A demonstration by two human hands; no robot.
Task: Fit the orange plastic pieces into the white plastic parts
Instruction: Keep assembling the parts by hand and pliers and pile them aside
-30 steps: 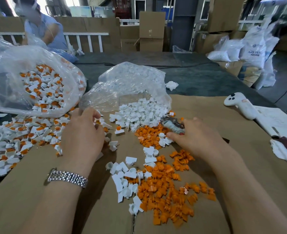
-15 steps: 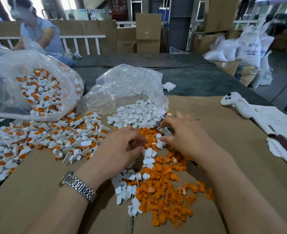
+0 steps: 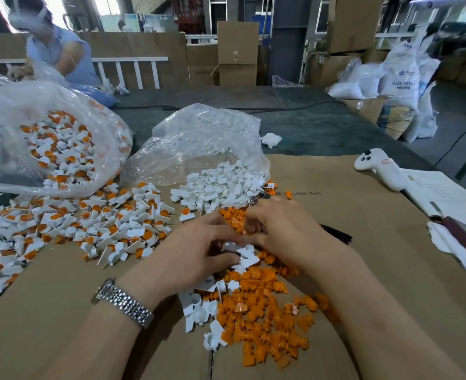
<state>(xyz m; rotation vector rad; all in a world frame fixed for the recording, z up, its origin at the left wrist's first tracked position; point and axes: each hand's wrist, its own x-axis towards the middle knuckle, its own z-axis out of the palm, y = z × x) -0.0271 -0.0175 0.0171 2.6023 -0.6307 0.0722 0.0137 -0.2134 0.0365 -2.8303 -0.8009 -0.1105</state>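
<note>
Loose orange plastic pieces [image 3: 262, 319] lie heaped on the brown cardboard [image 3: 369, 259] in front of me, with a few white plastic parts [image 3: 199, 305] along their left edge. My left hand [image 3: 196, 256] curls over a white part [image 3: 247, 252] and holds it between thumb and fingers. My right hand [image 3: 284, 229] is right beside it, fingers curled down at the far end of the orange heap, pinching an orange piece [image 3: 244, 231]. More empty white parts [image 3: 221, 185] spill from a clear bag [image 3: 204, 135] behind the hands.
Fitted white-and-orange parts [image 3: 89, 223] are spread at the left, below a clear bag [image 3: 56, 149] full of them. A white controller [image 3: 377, 167], papers [image 3: 443, 196] and a white cloth [image 3: 456, 250] lie at the right. A person [image 3: 56, 50] sits at the far left.
My left hand came from the fitted pile at the left to the middle and closed on a white part. My right hand drew nearer and curled into the orange heap beside it.
</note>
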